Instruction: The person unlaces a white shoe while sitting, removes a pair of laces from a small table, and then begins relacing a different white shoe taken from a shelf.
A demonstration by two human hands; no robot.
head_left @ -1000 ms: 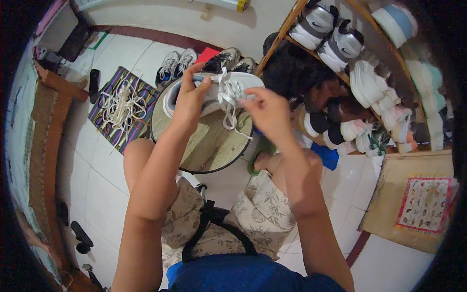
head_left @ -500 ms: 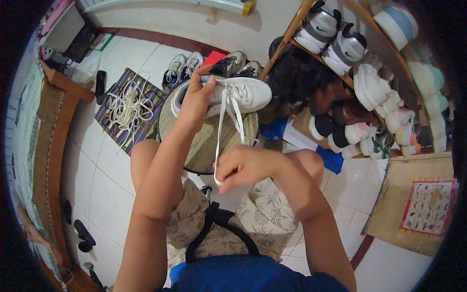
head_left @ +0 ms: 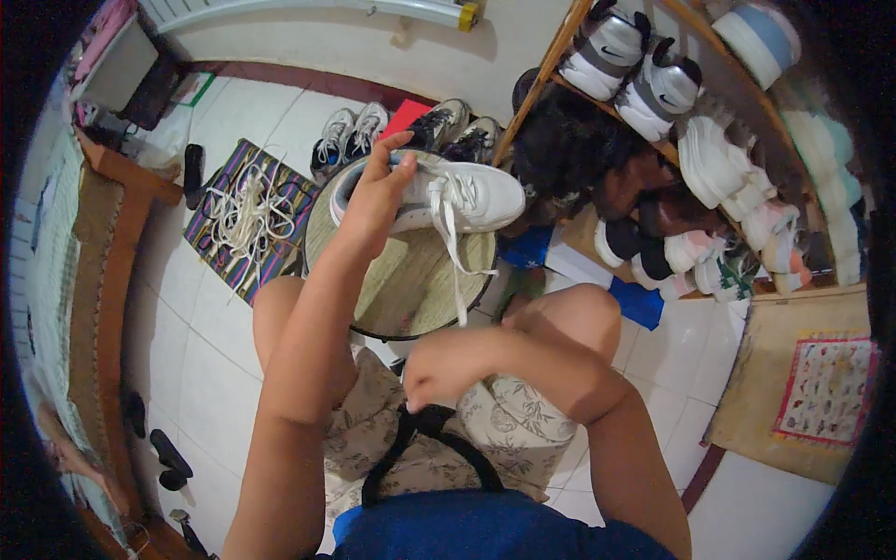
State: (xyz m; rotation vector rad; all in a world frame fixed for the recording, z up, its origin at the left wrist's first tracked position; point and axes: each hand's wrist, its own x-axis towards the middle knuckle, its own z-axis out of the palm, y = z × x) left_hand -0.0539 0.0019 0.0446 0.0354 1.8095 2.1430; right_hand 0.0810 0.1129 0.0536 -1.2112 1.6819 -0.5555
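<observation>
A white sneaker (head_left: 481, 198) rests on a round wooden-topped stool, its toe to the right. My left hand (head_left: 378, 187) grips it near the ankle opening, thumb and fingers closed around its upper edge. From the eyelets a white shoelace (head_left: 449, 233) hangs slack, dropping past the stool's edge towards my right wrist. Closer to me, above my lap, my right hand (head_left: 446, 369) has its fingers curled and is slightly blurred. Whether anything is pinched inside it is hidden.
Left of the stool (head_left: 411, 308), a pile of white laces (head_left: 250, 217) lies on a striped mat (head_left: 224, 173). Several sneakers (head_left: 347, 135) line the wall behind. A shoe rack (head_left: 653, 140) full of shoes stands at the right. Black slippers (head_left: 168, 455) lie by the wooden bench (head_left: 117, 261).
My right hand has moved down towards my lap. The lace strand that stretched taut to it no longer does; the laces hang loose. My left hand stays on the sneaker.
</observation>
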